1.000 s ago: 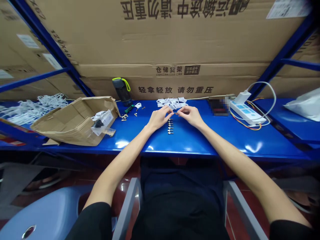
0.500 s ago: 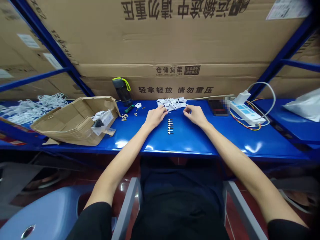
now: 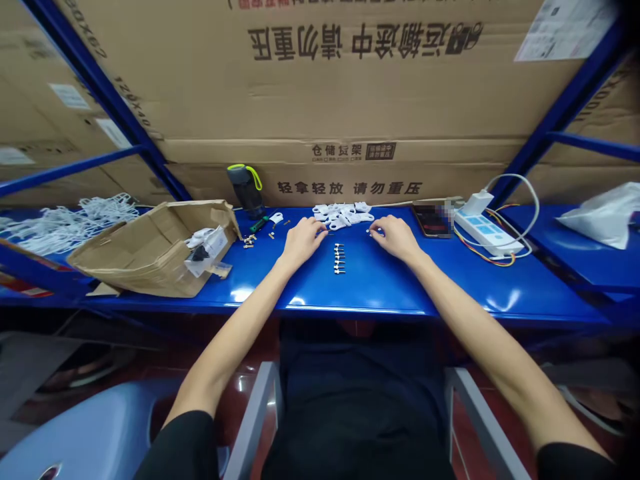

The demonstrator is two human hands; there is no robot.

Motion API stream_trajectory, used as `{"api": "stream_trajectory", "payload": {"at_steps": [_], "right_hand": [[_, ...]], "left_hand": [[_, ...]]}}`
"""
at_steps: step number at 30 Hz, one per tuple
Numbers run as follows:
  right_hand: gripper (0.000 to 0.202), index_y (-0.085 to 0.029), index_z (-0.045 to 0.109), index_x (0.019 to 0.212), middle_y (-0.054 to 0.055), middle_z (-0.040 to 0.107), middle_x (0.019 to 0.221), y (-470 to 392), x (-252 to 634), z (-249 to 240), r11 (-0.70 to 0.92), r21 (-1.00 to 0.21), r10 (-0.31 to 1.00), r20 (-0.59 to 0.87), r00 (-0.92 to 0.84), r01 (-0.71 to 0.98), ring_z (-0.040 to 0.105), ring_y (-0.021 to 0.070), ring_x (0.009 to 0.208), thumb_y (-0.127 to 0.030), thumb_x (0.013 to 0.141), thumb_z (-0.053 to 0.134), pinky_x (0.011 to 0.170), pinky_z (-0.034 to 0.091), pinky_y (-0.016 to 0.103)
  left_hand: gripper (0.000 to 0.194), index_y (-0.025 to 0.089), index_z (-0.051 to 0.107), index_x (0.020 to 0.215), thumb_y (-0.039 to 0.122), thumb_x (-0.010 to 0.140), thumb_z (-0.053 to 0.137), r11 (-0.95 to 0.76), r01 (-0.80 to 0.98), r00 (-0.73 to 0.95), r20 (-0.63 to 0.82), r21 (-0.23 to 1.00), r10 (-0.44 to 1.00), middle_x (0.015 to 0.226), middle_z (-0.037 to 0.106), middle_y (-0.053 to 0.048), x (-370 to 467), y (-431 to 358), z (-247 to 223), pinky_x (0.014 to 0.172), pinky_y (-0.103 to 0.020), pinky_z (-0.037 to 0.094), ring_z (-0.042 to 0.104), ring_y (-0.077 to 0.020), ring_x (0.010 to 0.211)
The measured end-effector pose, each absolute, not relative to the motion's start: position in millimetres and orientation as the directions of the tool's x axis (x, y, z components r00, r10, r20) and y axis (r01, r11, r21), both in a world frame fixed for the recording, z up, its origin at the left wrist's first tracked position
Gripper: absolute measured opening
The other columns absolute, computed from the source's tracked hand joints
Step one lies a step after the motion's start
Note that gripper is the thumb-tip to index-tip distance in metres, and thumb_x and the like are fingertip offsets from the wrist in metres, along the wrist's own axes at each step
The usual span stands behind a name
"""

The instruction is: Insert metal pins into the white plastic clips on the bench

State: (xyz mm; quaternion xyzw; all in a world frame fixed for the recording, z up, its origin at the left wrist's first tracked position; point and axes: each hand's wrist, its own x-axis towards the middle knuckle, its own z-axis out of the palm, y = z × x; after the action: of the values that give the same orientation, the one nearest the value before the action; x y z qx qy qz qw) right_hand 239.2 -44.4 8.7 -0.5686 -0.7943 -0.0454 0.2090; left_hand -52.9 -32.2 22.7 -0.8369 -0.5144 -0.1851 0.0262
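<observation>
So the blue table (image 3: pixel 370 287) has a neat little row of small metal pins (image 3: pixel 340 259) in the middle, and I'll place everything off that row. The pins lie flat one above another, pale heads toward the left, thin shafts toward the right.

The left hand (image 3: pixel 303 241) is just beyond the row and a bit to its left, thumb and fingertips pinched nearly together — a thin pin (image 3: pixel 331 234) pokes out from the tips, so it looks like it's got hold of that. The right hand (image 3: pixel 397 238) is beyond the row and to its right, thumb and forefinger curled toward each other. There are tiny pale bits at its fingertips, but I honestly can't tell if it's gripping any.

Straight behind the row there's a loose pile of white plastic pieces (image 3: pixel 345 215). Left of the row: some small brass-coloured bits (image 3: pixel 249 241), a green-handled tool (image 3: pixel 259 225) farther back, a dark bottle (image 3: pixel 247 190) behind that, then an open cardboard box (image 3: pixel 130 272) well off to the left. Well right of the row sit a phone (image 3: pixel 431 221) and, past it, a white power strip (image 3: pixel 487 232).
</observation>
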Motion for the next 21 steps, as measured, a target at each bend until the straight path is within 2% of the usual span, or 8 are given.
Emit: {"api": "stream_trajectory", "payload": {"at_steps": [4,7,9,12,14,17,21], "right_hand": [[0.033,-0.022,0.077,0.130,0.013,0.077,0.139,-75.6,235.3,6.2,0.406,-0.203,0.869,0.389,-0.307,0.891,0.068,0.0338,0.127,-0.029,0.106,0.055,0.108,0.053,0.049],[0.051,-0.025,0.063,0.155,0.014,0.058,0.166,-111.0,230.4,-5.2,0.432,-0.221,0.870,0.359,-0.339,0.874,0.056,0.0371,0.149,-0.044,0.109,0.054,0.118,0.050,0.056],[0.062,-0.028,0.053,0.165,0.013,0.048,0.173,-133.8,229.0,-15.4,0.420,-0.247,0.884,0.328,-0.332,0.873,0.050,0.0372,0.157,-0.055,0.110,0.052,0.123,0.048,0.059],[0.070,-0.030,0.047,0.170,0.011,0.041,0.178,-156.7,229.8,-28.1,0.359,-0.253,0.920,0.260,-0.294,0.898,0.041,0.0357,0.164,-0.065,0.110,0.046,0.132,0.037,0.061],[0.073,-0.030,0.045,0.171,0.009,0.039,0.179,-163.0,230.5,-32.1,0.322,-0.236,0.940,0.198,-0.279,0.917,0.035,0.0349,0.167,-0.069,0.111,0.039,0.136,0.028,0.063],[0.074,-0.030,0.043,0.172,0.007,0.034,0.181,-163.3,229.2,-32.3,0.303,-0.223,0.950,0.147,-0.275,0.927,0.029,0.0343,0.169,-0.070,0.112,0.032,0.137,0.022,0.064],[0.069,-0.031,0.046,0.171,0.007,0.035,0.180,-161.1,224.6,-29.2,0.302,-0.227,0.951,0.142,-0.275,0.926,0.029,0.0352,0.169,-0.066,0.113,0.032,0.137,0.022,0.066]], "left_hand": [[0.035,0.022,0.074,0.131,0.035,0.113,0.047,-0.523,0.841,0.465,0.309,0.137,0.829,0.136,0.073,-0.012,-65.6,-72.1,16.8,0.113,-0.043,0.049,0.063,-0.0295,0.128],[0.043,0.023,0.066,0.147,0.038,0.115,0.042,-0.513,0.841,0.468,0.248,0.172,0.849,0.155,0.064,-0.013,-74.9,-103.5,1.2,0.118,-0.046,0.049,0.059,-0.0306,0.143],[0.049,0.022,0.059,0.157,0.041,0.115,0.041,-0.488,0.852,0.452,0.203,0.191,0.869,0.167,0.055,-0.014,-78.6,-117.6,-9.3,0.128,-0.050,0.042,0.049,-0.0322,0.155],[0.055,0.026,0.052,0.164,0.047,0.116,0.037,-0.439,0.868,0.412,0.156,0.234,0.898,0.176,0.044,-0.009,-80.2,-126.8,-17.5,0.138,-0.055,0.027,0.039,-0.0312,0.164],[0.057,0.027,0.051,0.166,0.051,0.116,0.036,-0.418,0.873,0.395,0.140,0.251,0.908,0.178,0.041,-0.006,-79.9,-128.2,-17.5,0.140,-0.056,0.023,0.034,-0.0307,0.167],[0.059,0.026,0.051,0.166,0.052,0.116,0.036,-0.416,0.874,0.395,0.132,0.251,0.909,0.178,0.039,-0.006,-79.5,-128.9,-14.8,0.140,-0.057,0.023,0.032,-0.0306,0.168],[0.055,0.028,0.054,0.164,0.051,0.116,0.037,-0.432,0.865,0.405,0.153,0.256,0.901,0.176,0.044,-0.005,-80.4,-131.5,-14.5,0.140,-0.058,0.024,0.035,-0.0300,0.167]]}}
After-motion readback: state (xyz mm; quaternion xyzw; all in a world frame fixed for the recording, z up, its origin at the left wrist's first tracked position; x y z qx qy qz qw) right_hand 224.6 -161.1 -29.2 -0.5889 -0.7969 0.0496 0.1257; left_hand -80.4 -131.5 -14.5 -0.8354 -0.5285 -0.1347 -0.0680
